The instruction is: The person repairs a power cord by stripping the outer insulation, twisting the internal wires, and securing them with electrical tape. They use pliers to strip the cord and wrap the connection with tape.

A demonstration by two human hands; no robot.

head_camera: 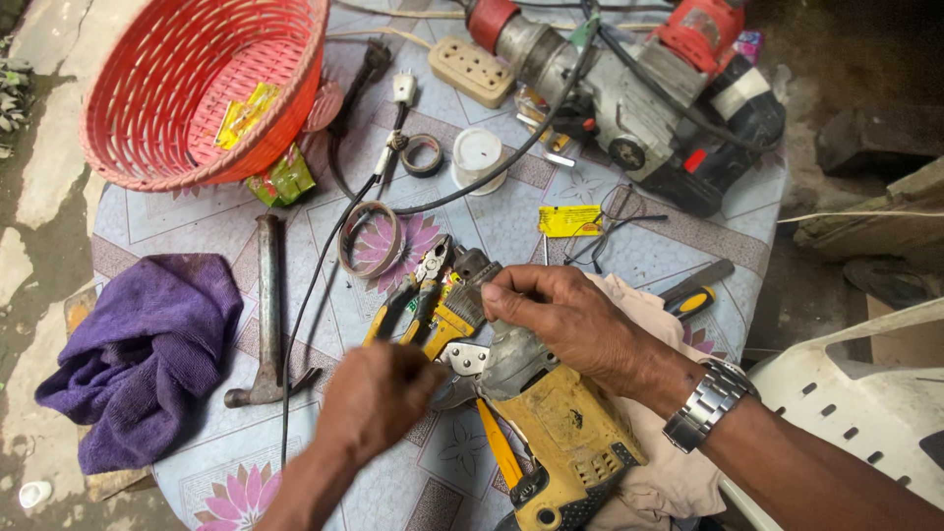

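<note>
Yellow angle grinder (565, 418) lies on a beige rag (678, 472) at the near edge of the table (197, 221); scuffed, dusty plastic body w/ a dull grey metal gear head. Right hand (560, 320) is curled down over that gear head, fingers bent and gripping its top; steel-link watch (710, 401) on the wrist. Left hand (379, 393) is closed w/ fingertips pinched at the grinder's front by a small bright metal part; can't tell exactly what it pinches, bit blurred.

Just beyond the hands: yellow-handled pliers (408, 300), jaws toward the far side, and a stubby paintbrush (460, 305) w/ dark bristles. Ring of tape (372, 239) sits on the flower-print oilcloth cover. Left of it a rusty claw hammer (267, 315), head toward the near side, then a crumpled purple cloth (143, 354), soft & fuzzy.

Far side: red woven plastic basket (202, 88) tipped up, yellow packets inside; big grey-red rotary hammer drill (639, 93) w/ black cord trailing across the table; cream socket strip (472, 69); white round cap (478, 157). Screwdriver w/ black-yellow handle (693, 295) right of the rag. White plastic chair (865, 403) at right.
</note>
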